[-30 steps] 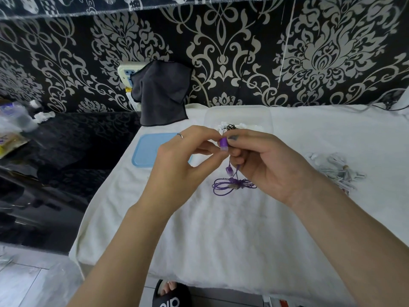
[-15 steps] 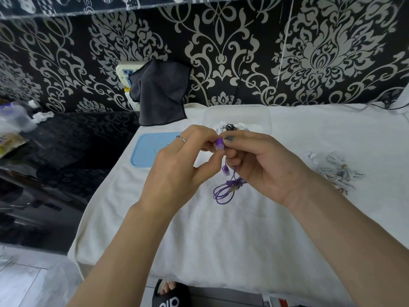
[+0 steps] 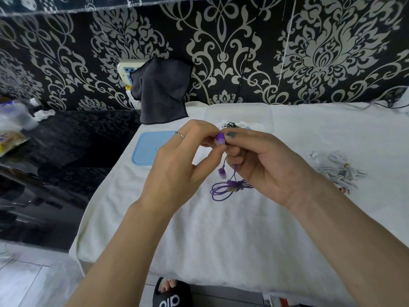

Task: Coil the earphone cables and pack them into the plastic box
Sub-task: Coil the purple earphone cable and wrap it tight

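The left hand [image 3: 177,171] and the right hand [image 3: 267,167] meet fingertip to fingertip above the bench [image 3: 221,235], both pinching one purple earbud [image 3: 220,138] of the purple earphones [image 3: 230,185]. The left hand's thumb and curled fingers close on the bud from the left; the right hand's thumb and forefinger close on it from the right, its other fingers curled under. The bud stands roughly upright. From it the thin cable drops almost straight down to a second bud [image 3: 221,173] that dangles free, and to a small tied bundle of loops whose long axis runs left to right, hanging just above or on the cloth; which cannot be told.

Beyond the fingertips, toward the wall, sits the clear plastic box [image 3: 239,111], open-topped with rounded corners, with white and black coiled earphones inside. Its flat pale blue lid [image 3: 150,149] lies to the left, near the bench's left edge. Well to the right lies a loose heap of white earphones [image 3: 334,171]. A soft, fuzzy white cloth covers the bench, with broad bare cloth in front of the hands. A dark grey cloth [image 3: 161,89] hangs against the patterned wall.
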